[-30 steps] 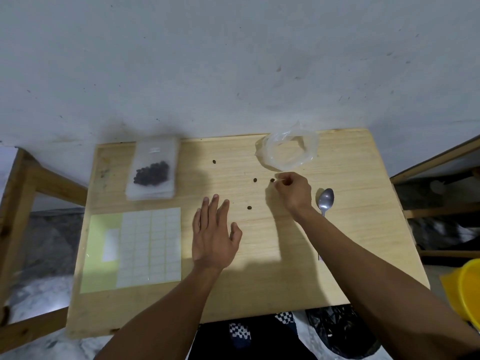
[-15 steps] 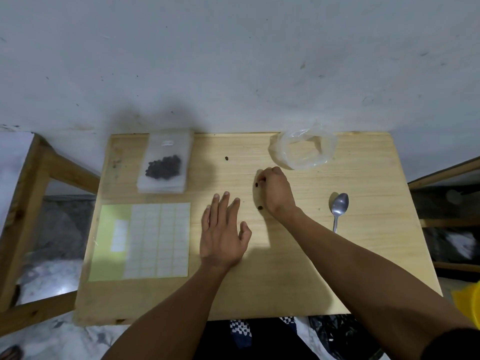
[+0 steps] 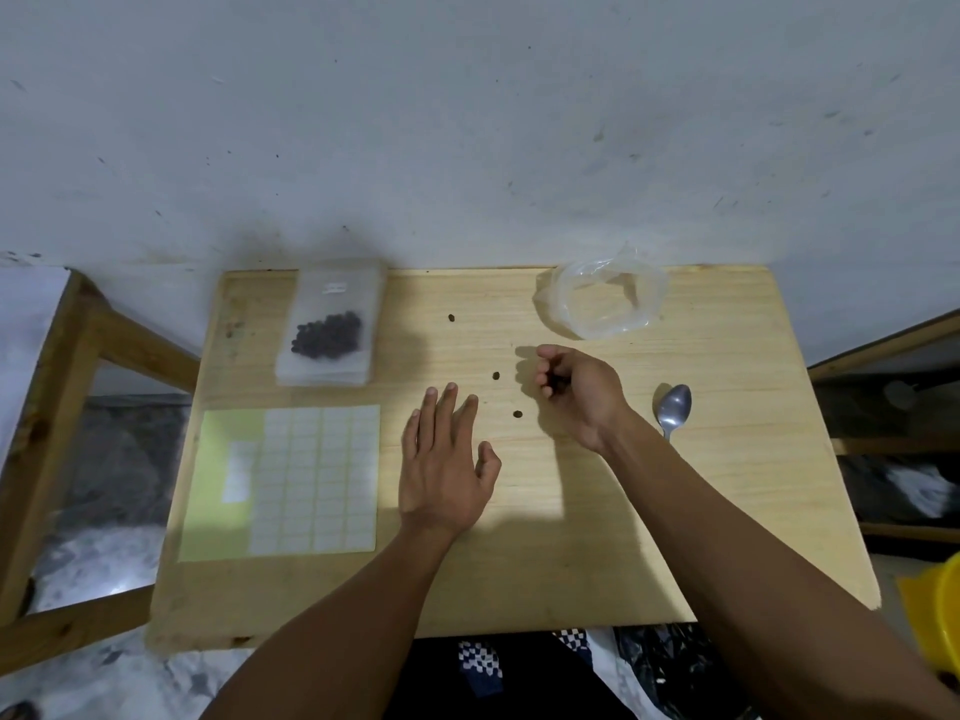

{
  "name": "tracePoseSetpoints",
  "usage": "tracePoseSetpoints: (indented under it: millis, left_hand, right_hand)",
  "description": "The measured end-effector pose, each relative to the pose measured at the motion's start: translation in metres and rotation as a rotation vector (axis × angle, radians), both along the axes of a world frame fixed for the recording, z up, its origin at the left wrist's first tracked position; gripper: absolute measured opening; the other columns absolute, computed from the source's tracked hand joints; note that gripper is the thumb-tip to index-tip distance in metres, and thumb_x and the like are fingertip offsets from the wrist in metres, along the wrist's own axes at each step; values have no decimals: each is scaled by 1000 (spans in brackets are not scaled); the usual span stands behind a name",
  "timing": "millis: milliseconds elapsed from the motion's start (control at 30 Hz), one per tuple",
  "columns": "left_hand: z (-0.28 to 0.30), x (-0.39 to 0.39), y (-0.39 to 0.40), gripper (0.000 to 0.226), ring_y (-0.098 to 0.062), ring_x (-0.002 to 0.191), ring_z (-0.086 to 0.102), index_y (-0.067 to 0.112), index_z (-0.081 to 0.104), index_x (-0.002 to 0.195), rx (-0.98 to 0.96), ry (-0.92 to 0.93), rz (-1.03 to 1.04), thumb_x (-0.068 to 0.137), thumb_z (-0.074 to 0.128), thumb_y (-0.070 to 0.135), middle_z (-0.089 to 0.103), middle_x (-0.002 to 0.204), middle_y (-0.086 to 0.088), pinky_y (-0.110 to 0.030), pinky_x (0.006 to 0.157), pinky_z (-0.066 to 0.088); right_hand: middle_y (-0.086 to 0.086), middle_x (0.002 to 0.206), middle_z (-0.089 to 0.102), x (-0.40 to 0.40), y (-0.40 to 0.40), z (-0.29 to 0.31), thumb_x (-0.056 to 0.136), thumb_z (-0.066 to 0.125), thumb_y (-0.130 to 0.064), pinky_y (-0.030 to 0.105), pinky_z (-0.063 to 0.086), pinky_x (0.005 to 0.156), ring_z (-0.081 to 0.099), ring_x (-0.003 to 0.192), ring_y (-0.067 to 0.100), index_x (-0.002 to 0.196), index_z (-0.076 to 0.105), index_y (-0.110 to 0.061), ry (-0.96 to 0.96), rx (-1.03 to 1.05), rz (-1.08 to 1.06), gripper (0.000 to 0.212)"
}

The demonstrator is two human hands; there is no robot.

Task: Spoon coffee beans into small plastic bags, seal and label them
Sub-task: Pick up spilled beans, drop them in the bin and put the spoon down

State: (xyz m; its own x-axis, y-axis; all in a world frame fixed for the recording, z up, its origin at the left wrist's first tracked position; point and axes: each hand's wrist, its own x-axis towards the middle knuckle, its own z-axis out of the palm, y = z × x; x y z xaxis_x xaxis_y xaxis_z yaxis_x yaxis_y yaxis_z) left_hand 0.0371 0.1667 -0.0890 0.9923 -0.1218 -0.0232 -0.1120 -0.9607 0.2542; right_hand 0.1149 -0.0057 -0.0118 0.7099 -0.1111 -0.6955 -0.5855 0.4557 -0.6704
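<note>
Wooden table: right hand fingers curled around beans, loose bean just left; left hand flat, spread.

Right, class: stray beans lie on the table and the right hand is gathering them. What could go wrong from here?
1. The cupped right hand may spill the beans it holds.
2. The far bean could be missed.
3. The crumpled clear bag lies collapsed, so beans may miss its mouth.
</note>
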Motion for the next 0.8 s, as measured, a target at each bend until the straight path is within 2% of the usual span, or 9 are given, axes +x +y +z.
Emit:
tracePoseSetpoints:
  millis: [67,167,233,300,367,467,567,667,800]
  left_hand:
    - [0,0,0,59,-23,152,10,18,40,147,1,4,2,92,42,38,27,161,-6,-45,122,17]
    - [0,0,1,58,-23,152,9,18,39,148,5,6,-1,93,41,39,26,161,-6,-44,122,15]
    - [1,0,1,58,-23,152,10,18,39,148,5,5,-2,93,41,39,26,161,-6,-44,123,15]
    - [1,-1,1,58,-23,152,11,18,39,148,6,1,-4,94,41,39,27,161,-6,-44,122,16]
    - [0,-1,1,58,-24,152,12,18,39,148,4,-5,-7,94,41,39,27,161,-7,-45,122,17]
    - [0,-1,2,58,-24,152,12,18,39,148,-2,-10,-9,93,41,38,27,161,-7,-44,122,16]
    - [-1,-2,2,58,-23,152,11,18,39,148,-4,-8,-12,93,41,38,26,161,-7,-44,122,16]
    - [-2,-1,1,58,-23,152,11,18,40,148,-8,-14,-5,93,43,38,26,161,-7,-44,122,16]
    - [-2,0,1,59,-24,152,13,18,41,147,-19,-23,-2,91,45,37,28,160,-7,-44,122,17]
  right_hand:
    - [0,69,58,-6,0,0,93,42,-2,22,40,59,52,60,11,88,67,-9,-65,-179,147,26]
    - [-12,65,58,-20,1,-6,93,59,-12,8,40,53,54,52,-6,87,67,-11,-224,-660,458,10]
    - [-10,64,55,-28,2,-15,91,65,-13,5,39,51,52,49,-7,91,65,-9,-277,-786,598,5]
    - [-5,63,53,-35,3,-22,91,63,-10,12,47,59,53,54,2,97,64,-8,-299,-818,673,6]
    - [-4,65,55,-41,3,-28,89,58,-7,27,54,73,64,70,15,98,62,-10,-354,-878,730,10]
    - [1,81,63,-43,2,-30,88,57,-5,33,50,74,60,81,17,95,62,-10,-454,-1020,818,10]
    - [-3,76,60,-43,4,-29,90,56,-8,26,45,66,53,70,9,86,60,-9,-507,-1028,784,5]
    - [-8,69,57,-35,11,-24,93,52,-13,17,43,63,52,63,3,76,54,-13,-357,-859,606,17]
    - [1,76,56,-19,16,-23,85,58,-6,28,47,70,52,71,14,81,53,-13,-148,-572,382,9]
